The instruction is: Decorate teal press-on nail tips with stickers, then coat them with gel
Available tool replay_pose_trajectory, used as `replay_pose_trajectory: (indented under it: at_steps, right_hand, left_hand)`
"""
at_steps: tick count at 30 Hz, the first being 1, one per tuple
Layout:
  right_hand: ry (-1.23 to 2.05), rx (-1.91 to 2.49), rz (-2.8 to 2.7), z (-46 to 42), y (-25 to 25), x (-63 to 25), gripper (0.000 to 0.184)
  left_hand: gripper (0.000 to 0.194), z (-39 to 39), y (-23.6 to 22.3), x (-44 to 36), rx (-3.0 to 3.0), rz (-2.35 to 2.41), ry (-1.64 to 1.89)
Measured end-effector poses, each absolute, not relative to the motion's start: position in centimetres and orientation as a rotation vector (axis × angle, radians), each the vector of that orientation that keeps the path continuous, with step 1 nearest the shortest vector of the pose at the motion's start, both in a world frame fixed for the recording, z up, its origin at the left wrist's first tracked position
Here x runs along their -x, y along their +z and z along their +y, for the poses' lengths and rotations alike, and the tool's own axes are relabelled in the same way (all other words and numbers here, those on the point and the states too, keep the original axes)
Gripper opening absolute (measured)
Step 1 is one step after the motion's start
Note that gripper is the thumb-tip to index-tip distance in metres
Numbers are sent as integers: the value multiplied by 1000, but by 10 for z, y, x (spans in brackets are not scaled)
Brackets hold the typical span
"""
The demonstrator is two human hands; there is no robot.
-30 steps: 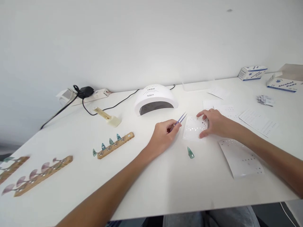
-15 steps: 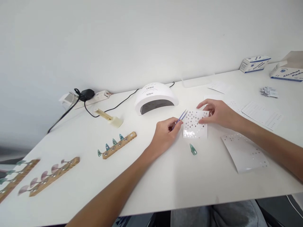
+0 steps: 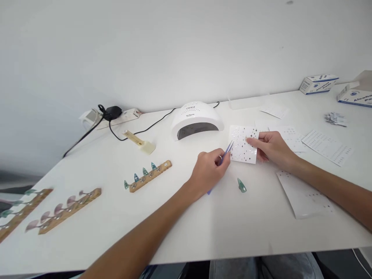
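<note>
My left hand (image 3: 209, 167) is closed around blue-purple tweezers (image 3: 226, 152), whose tips reach the left part of a sticker sheet (image 3: 243, 150). The sheet is white with small shiny star shapes. My right hand (image 3: 271, 146) pinches its right edge, thumb on top and fingers behind. Whether the tweezer tips hold a sticker is too small to tell. On the table just below the sheet lies a green press-on nail (image 3: 241, 185). Left of my left hand, a wooden stand (image 3: 151, 176) carries several teal nails on its pegs.
A white nail lamp (image 3: 196, 116) stands behind my hands, its cord running to a power strip (image 3: 124, 116). Further left are a wooden stand of pinkish nails (image 3: 69, 211) and a pale brush-like tool (image 3: 142, 143). More sticker sheets (image 3: 305, 195) and alcohol pad boxes (image 3: 318, 84) lie right.
The right hand has taken hold of the sheet's edge and tilted the sheet up, where before its fingers lay over the sheet. The tweezers have moved onto the sheet. The view has shifted slightly.
</note>
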State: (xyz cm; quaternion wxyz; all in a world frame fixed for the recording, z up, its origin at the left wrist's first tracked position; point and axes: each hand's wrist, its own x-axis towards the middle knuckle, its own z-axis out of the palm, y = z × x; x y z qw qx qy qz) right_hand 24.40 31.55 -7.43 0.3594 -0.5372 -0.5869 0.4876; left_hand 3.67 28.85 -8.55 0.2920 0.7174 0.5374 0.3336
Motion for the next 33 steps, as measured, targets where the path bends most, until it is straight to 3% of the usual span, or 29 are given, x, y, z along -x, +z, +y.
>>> replay_pose_trajectory:
  at_steps: [4,26,33]
  right_hand:
    - [1248,1372,-1614,316,-73,-244,51]
    - [1329,1356,-1669,316,-72,-246,41]
    - [1320,1381,-1651,315,-70,-245,49]
  left_hand:
    - [35,287,-87,-38,-2067,1378,855]
    - [36,287,-86,-40,-2159,1446,719]
    - [36,286,-86,-39,-2178,1403,724]
